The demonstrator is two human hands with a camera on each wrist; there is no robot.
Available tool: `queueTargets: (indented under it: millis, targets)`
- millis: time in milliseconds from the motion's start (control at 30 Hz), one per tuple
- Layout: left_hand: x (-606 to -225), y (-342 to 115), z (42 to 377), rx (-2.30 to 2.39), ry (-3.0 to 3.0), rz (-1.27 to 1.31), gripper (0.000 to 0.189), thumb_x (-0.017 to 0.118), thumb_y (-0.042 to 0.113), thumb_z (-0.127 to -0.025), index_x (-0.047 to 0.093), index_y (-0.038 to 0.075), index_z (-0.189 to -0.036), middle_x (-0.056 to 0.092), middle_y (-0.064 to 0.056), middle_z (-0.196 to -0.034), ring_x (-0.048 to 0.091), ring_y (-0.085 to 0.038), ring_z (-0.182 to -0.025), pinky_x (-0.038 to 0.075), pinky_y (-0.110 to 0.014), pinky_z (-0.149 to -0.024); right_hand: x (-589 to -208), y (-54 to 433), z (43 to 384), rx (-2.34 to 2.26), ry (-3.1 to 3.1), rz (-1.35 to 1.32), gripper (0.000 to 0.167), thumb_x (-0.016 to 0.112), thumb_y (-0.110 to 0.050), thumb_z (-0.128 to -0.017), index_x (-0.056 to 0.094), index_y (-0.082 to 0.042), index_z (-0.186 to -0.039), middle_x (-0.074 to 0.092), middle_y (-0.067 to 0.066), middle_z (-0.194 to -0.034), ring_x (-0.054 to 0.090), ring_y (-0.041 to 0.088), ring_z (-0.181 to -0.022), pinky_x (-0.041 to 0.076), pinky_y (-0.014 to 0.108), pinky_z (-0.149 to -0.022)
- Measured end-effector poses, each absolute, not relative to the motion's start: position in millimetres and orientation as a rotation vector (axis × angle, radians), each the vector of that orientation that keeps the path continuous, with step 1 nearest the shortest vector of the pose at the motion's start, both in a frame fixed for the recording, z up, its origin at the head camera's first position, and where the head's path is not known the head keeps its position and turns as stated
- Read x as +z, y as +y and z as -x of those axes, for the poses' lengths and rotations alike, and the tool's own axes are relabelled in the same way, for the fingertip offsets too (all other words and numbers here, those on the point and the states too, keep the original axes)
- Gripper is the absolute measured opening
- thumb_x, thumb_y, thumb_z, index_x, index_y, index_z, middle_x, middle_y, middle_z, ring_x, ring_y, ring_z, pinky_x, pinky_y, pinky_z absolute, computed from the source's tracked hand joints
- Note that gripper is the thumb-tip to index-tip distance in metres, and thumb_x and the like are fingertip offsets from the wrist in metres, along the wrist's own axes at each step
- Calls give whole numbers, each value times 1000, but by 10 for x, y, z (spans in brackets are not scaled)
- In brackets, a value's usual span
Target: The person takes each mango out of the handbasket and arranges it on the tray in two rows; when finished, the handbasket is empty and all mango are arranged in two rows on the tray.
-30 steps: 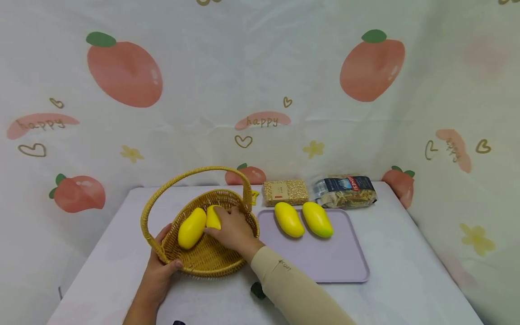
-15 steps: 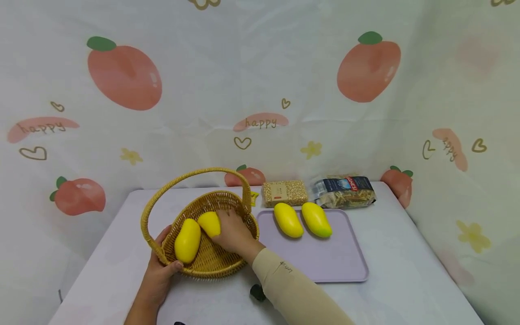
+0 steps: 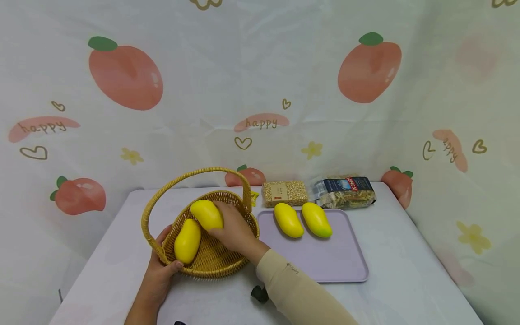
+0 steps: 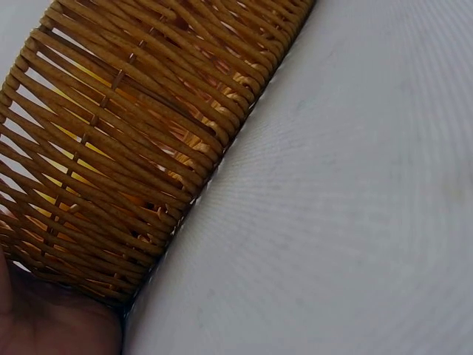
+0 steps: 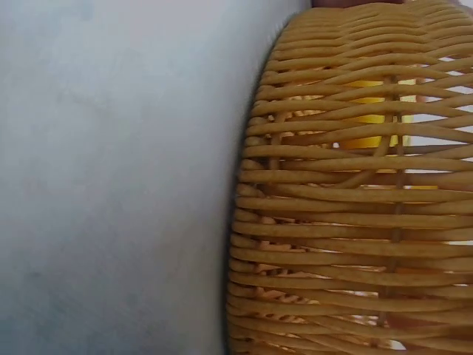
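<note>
A wicker basket (image 3: 215, 266) with a tall arched handle stands on the table in the head view. My left hand (image 3: 160, 273) grips its near left rim, thumb over the edge. Inside it, one yellow mango (image 3: 188, 241) lies against the left wall. My right hand (image 3: 233, 228) holds another mango (image 3: 207, 215) over the basket's back part, fingers round its right side. In the left wrist view the woven wall (image 4: 133, 133) fills the upper left, with part of the left hand (image 4: 59, 318) below. Yellow shows through the weave (image 5: 355, 207) in the right wrist view.
Right of the basket lies a lilac tray (image 3: 325, 266) bearing two mangoes, a left one (image 3: 289, 220) and a greener-tipped right one (image 3: 317, 220). Behind it are a bag of grains (image 3: 285, 193) and a pasta bag (image 3: 345, 192). A small black object (image 3: 259, 294) sits near the right sleeve.
The mango in my right hand has first shifted toward me, then risen up and back. The other mango has slid down along the basket's left side. My left hand keeps its grip.
</note>
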State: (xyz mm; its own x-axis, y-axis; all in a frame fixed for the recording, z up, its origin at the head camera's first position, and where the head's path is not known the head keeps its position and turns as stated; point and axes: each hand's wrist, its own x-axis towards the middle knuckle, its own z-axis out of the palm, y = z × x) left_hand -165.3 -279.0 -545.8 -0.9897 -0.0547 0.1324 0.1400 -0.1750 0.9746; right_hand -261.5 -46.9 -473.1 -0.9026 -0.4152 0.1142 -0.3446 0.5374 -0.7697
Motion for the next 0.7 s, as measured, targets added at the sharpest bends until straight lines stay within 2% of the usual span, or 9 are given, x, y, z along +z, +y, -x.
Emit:
queueTargets:
  millis: [333, 533, 700]
  targets:
    - [-5456, -2786, 1658, -2303, -1944, 98, 95, 82, 8, -99, 26, 23, -174, 32, -5, -169, 43, -13, -144, 40, -20, -112, -4603, -204, 2422, -1499, 2608, 680, 74, 82, -26, -101, 45, -12, -164, 52, 5, -159, 54, 21, -132, 47, 46, -112]
    - [-5455, -2794, 1665, -2302, -1941, 110, 97, 83, 7, -98, 24, 20, -174, 32, -6, -168, 44, -13, -143, 40, -20, -112, -4571, -13, 2298, -1581, 2562, 695, 76, 83, -26, -101, 44, -11, -165, 50, 6, -161, 52, 25, -138, 44, 52, -114]
    - [-5461, -2800, 1663, -2293, -1955, 86, 97, 82, 9, -99, 23, 20, -175, 33, -4, -168, 44, -12, -143, 40, -19, -112, -4556, 103, 2197, -1666, 2489, 711, 78, 84, -24, -99, 43, -10, -164, 50, 6, -159, 54, 25, -133, 48, 51, -110]
